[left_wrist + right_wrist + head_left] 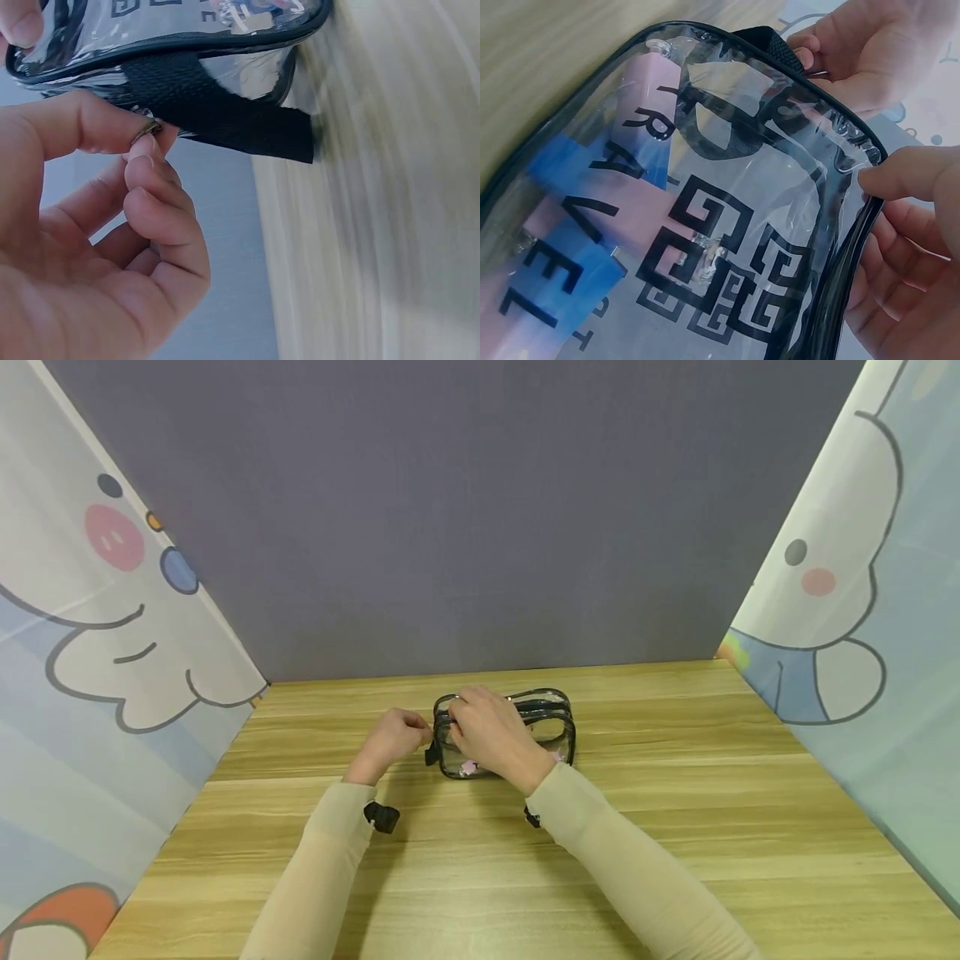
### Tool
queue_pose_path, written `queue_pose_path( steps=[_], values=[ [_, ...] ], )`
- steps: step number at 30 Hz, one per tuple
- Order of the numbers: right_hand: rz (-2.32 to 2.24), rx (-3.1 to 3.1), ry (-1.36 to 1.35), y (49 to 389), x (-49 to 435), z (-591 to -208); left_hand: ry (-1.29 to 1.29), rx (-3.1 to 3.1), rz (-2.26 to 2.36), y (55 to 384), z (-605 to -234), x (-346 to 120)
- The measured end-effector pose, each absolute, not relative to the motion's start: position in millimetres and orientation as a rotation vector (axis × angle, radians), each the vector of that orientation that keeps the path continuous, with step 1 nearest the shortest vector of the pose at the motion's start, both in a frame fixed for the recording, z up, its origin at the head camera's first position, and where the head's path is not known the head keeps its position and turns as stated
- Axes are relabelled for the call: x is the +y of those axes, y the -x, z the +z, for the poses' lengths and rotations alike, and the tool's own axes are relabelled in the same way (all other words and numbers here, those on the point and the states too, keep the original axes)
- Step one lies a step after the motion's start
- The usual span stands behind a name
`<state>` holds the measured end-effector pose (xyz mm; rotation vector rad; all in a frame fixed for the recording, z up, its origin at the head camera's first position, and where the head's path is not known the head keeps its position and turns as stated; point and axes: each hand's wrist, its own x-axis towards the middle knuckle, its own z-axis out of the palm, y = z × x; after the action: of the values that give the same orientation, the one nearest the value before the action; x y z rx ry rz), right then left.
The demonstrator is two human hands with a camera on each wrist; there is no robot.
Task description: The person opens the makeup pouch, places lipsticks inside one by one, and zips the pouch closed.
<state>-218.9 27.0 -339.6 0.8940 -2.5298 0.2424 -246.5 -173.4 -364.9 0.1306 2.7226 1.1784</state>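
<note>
A clear plastic pouch (557,745) with black piping stands on the table, with "TRAVEL" lettering on its front in the right wrist view. Several pink-and-blue items (646,112) lie inside it; their kind is unclear. At the pouch's left end, my left hand (392,743) pinches a small metal zipper pull (148,130) between thumb and forefinger, beside a black fabric strap (247,124). My right hand (915,240) grips the pouch's black upper edge near that same end, thumb on the clear front and fingers behind. In the head view it covers part of the pouch.
The pouch is near the back of the wood-grain table (480,877). Behind it rises a grey panel (480,527). Cartoon-printed curtains (832,568) flank the table on both sides.
</note>
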Motion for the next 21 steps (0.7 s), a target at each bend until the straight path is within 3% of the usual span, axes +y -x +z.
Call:
queue_pose_path(
  steps=[21],
  values=[
    [0.219, -2.482, -0.927, 208.1, 57.5, -336.5, -0.233, 2.859, 1.197, 240.4, -381.4, -166.4]
  ],
)
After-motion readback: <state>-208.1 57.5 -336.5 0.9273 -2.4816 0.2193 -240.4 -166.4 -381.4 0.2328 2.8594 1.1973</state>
